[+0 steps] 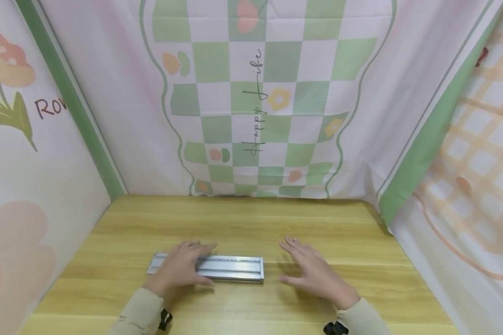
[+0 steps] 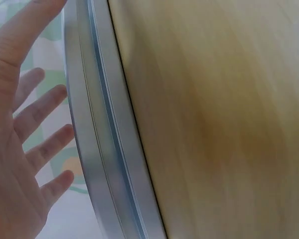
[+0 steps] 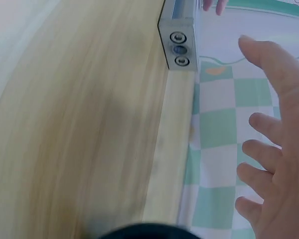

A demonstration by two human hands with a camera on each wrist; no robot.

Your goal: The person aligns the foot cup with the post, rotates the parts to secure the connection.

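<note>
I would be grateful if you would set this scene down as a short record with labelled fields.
object: one silvery metal bar, grooved lengthwise, lying left to right on the table
bar's right end: three round features in a row
left hand: over the bar's left part, fingers spread; contact unclear
right hand: beyond the bar's right end, apart from it, holding nothing
table: light wood-grain surface
backdrop: green-and-white checks with the words "Happy Life"

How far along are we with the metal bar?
Done: the long, grooved silver metal bar lies on the yellowish wooden table. In hand: nothing gripped; the left hand is over the bar, the right hand apart from it. Remaining: probably gripping it, since neither hand closes round it.
</note>
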